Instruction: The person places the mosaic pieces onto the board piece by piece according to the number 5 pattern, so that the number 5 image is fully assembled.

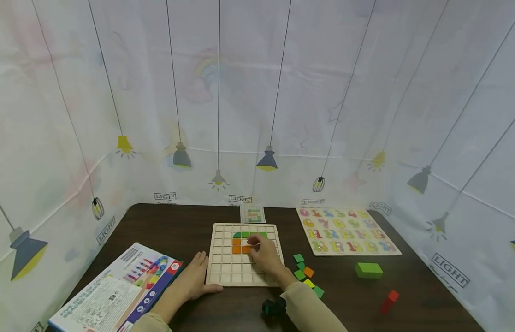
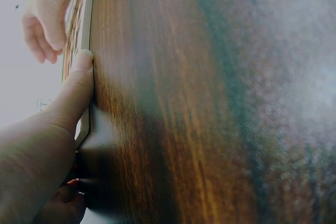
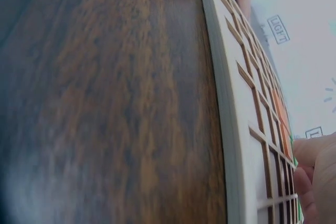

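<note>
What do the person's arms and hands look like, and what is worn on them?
Both arms are covered by long beige sleeves that end at the wrists. The left hand and the right hand are bare: no gloves and no rings show. A dark device, probably the wrist camera, sits on the right sleeve near the wrist. No cables or markings are visible.

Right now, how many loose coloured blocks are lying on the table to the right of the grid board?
8. Six small ones cluster beside the board: green, green, orange, green, yellow, green. Farther right lie a big green block and a red block. The sleeve may hide more.
</note>
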Demonstrator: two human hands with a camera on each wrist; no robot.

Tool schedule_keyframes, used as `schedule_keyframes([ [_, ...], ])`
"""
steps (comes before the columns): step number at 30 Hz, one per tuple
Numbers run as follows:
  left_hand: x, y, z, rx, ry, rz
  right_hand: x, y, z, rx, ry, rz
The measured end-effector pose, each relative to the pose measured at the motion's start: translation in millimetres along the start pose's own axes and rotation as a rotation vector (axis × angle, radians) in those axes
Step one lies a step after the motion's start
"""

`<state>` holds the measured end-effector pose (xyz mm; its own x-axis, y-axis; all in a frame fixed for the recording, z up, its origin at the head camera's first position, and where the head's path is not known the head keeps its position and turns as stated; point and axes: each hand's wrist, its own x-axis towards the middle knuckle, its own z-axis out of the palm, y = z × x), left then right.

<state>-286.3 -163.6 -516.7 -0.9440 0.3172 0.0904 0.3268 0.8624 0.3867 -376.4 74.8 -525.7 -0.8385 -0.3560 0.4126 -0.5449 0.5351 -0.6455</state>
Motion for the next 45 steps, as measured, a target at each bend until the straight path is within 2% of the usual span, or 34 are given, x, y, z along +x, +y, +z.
schedule_keyframes([
  [5, -1.0, 1.2, -0.5, -0.005, -0.008, -0.002, -5, 2, -13, 0.048, 0.029, -0.006],
  [16, 0.9, -0.6, 0.4, -0.003, -0.019, -0.013, -25, 15, -43, 0.034, 0.111, 0.004],
  [21, 0.2, -1.2, -0.9, -0.013, -0.006, -0.007, -33, 19, -58, 0.019, 0.111, 0.04],
  [29, -0.9, 0.4, -2.0, -0.001, -0.007, 0.007, -56, 30, -82, 0.013, 0.126, 0.034],
  [36, -1.1, 0.9, -1.2, -0.005, -0.016, -0.019, -79, 38, -96, -0.023, 0.152, 0.096],
  [45, 0.6, 0.8, 0.9, -0.016, -0.028, -0.032, -99, 44, -112, -0.062, 0.196, 0.185],
])
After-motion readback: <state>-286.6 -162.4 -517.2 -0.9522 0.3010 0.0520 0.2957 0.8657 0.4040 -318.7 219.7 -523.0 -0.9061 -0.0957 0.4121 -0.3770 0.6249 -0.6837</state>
